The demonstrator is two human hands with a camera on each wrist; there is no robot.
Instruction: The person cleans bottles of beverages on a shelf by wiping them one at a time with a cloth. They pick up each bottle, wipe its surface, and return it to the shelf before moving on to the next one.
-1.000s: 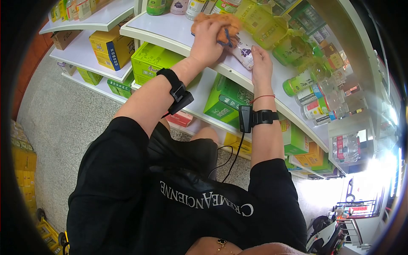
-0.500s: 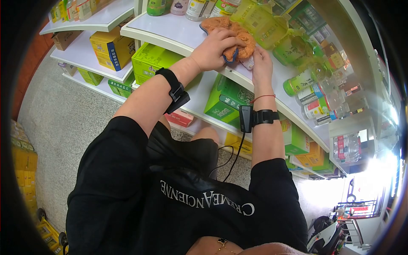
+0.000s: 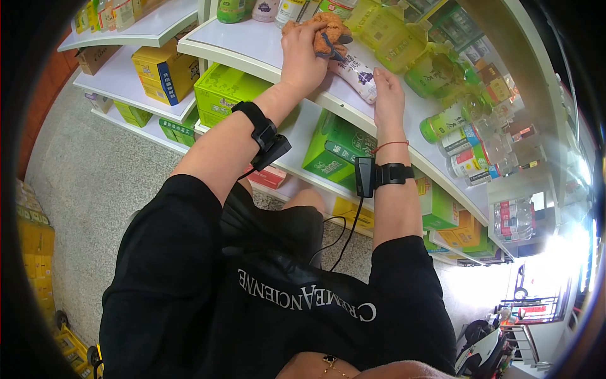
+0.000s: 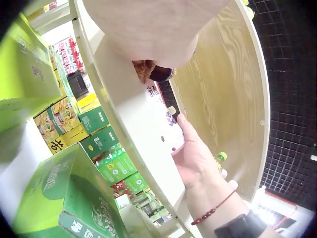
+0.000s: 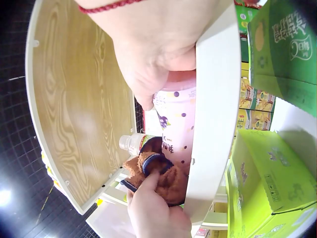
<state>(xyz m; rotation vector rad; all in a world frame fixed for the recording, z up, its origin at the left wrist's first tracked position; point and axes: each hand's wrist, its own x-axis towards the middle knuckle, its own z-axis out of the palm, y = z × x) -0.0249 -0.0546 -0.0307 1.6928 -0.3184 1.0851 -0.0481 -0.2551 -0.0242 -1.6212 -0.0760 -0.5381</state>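
My left hand (image 3: 304,62) grips a bunched orange-brown cloth (image 3: 329,30) with dark blue edging. In the right wrist view the cloth (image 5: 171,184) is wrapped about the far end of a pale pink bottle (image 5: 178,116), which has purple dots and a grape picture. The bottle (image 3: 357,78) lies on its side along the front of the white shelf (image 3: 237,47). At its near end, my right hand (image 3: 389,101), with a red cord at the wrist, holds it. The end under the cloth is hidden.
Several upright drinks bottles (image 3: 293,11) stand at the back of the shelf. Large yellow-green bottles (image 3: 401,47) and more bottles (image 3: 464,155) stand on the right. Green cartons (image 3: 338,148) fill the shelf below, and a yellow box (image 3: 165,71) sits to the left.
The left hand slid the cloth along the bottle toward my right hand, covering most of it, then drew back to the far end. My right hand has stayed in place.
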